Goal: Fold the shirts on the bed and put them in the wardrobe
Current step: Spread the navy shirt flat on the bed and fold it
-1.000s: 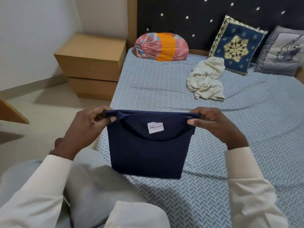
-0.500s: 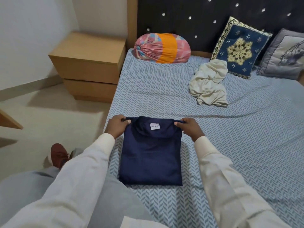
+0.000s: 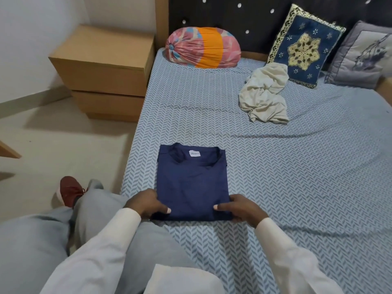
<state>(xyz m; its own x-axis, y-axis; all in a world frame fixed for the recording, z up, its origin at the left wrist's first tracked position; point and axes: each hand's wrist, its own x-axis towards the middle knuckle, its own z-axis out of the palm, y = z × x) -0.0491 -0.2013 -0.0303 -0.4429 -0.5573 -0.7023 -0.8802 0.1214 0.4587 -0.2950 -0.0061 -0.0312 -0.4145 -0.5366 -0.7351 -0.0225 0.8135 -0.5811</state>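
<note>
Navy shirt (image 3: 192,183) lies folded flat on bed (image 3: 297,166), lower centre of frame, close to the mattress's left edge. Long axis runs up-frame: collar and label at far end, hem at near end, right at the hands. Left hand (image 3: 146,203) pinches near-left corner, right hand (image 3: 239,209) near-right corner; thumbs on top, other fingers tucked beneath, hidden. Both hands equally near. Likely next: lift or fold from the hem. Cream shirt (image 3: 264,96) crumpled upper right, unfolded.

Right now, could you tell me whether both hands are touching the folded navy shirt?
Touching. The head view shows the left hand and right hand each gripping a near corner of the navy shirt, thumbs on top.
</note>
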